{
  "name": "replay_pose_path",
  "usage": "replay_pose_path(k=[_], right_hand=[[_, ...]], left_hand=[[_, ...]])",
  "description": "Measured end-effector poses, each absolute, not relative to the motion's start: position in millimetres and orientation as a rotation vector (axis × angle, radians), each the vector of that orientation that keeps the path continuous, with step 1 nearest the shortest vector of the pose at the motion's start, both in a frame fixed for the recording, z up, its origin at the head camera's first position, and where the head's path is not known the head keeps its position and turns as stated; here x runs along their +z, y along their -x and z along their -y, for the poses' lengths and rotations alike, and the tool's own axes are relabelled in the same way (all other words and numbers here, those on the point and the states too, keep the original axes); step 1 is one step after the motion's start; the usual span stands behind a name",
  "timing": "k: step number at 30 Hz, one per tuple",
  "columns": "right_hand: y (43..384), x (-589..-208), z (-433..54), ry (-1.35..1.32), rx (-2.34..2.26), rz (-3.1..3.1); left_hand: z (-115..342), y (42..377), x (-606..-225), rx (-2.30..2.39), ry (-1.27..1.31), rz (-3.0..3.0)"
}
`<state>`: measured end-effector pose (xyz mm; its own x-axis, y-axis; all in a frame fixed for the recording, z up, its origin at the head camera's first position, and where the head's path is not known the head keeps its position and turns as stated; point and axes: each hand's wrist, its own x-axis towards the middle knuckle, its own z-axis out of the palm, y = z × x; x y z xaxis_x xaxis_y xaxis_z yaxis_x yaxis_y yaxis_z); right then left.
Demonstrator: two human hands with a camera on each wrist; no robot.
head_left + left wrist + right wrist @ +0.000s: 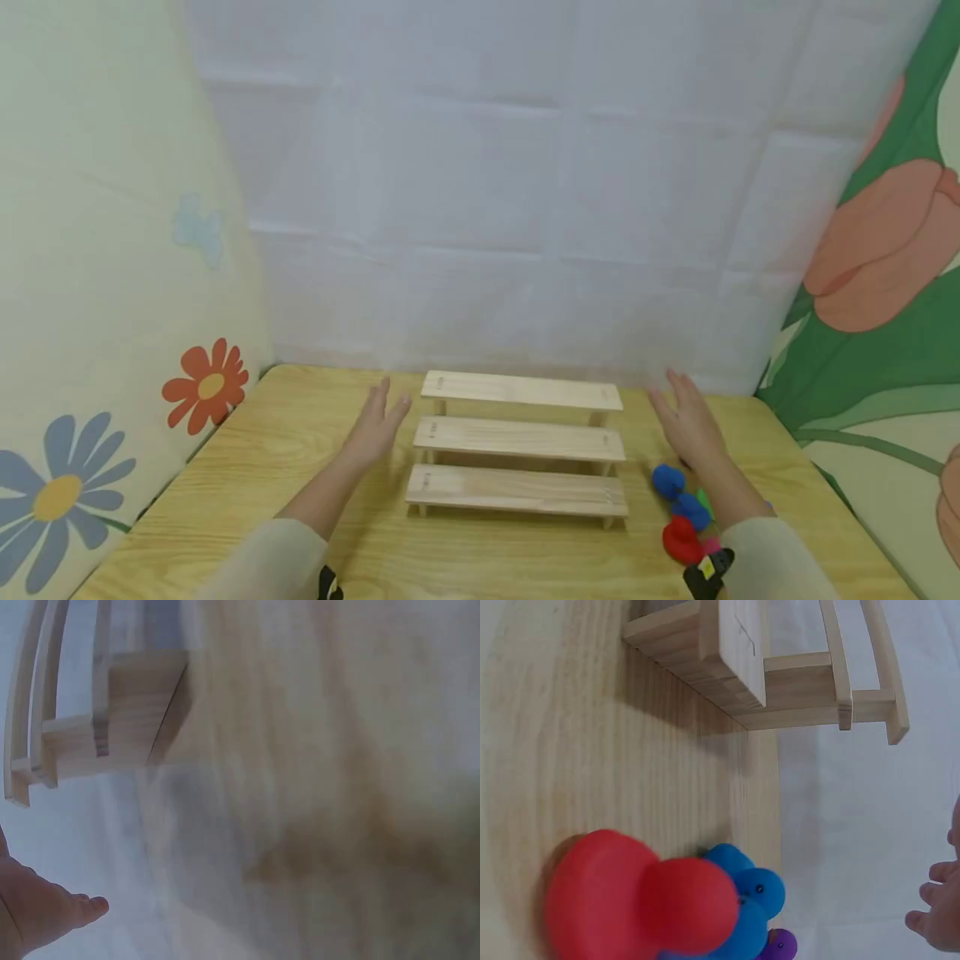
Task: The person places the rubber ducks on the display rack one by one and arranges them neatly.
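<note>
A three-step wooden stand rises in tiers on the table. To its left my left hand is held up, fingers straight and thumb apart, touching nothing. My right hand is raised the same way on the other side, its fingers extended and nothing in them. Below the right hand and forearm lies a cluster of small rounded toys: a red toy, a blue toy, a second blue one beside it, and a green toy partly hidden by the forearm. In the right wrist view a purple toy peeks out behind the blue.
The wood-grain table runs back to a creased white cloth. Flower-printed panels stand at both sides, with a red flower on the left one. A pink toy sits near the right wrist's black strap.
</note>
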<state>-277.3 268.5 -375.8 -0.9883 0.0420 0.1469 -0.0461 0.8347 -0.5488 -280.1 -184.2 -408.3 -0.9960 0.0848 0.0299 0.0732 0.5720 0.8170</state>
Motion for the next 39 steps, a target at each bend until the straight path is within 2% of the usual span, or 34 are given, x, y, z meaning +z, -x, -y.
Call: replay_pose_path(k=[19, 29, 39], right_hand=[[214.8, -404.9, -315.3, 0.122, 1.097, 2.786], [193.4, -417.6, -338.7, 0.278, 1.14, 2.83], [174.6, -437.5, -355.7, 0.263, 1.234, 2.787]], left_hand=[[174.5, 238.6, -443.5, 1.596, -0.142, -2.615], [167.6, 225.9, -465.1, 1.751, -0.116, -2.495], [160.4, 222.8, -480.2, 1.874, -0.136, -2.46]])
